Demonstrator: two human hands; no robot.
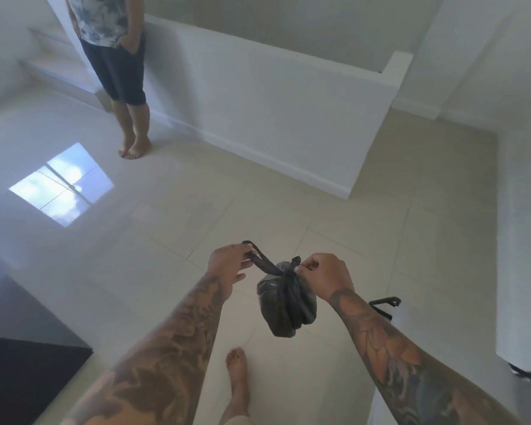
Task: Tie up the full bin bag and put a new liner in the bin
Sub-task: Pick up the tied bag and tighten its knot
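Observation:
A small black bin bag (285,305) hangs in the air in front of me, above the tiled floor, its top gathered into a knot. My left hand (227,265) pinches one long black end of the bag and holds it out to the left. My right hand (325,274) pinches the other short end right at the knot. The bag's bulging body dangles below my right hand. No bin can be made out for certain.
A person (117,56) stands barefoot at the back left beside a white half wall (273,96). A dark mat (22,375) lies at the lower left. My bare foot (236,378) is below the bag. A white object (521,302) with black parts stands at the right.

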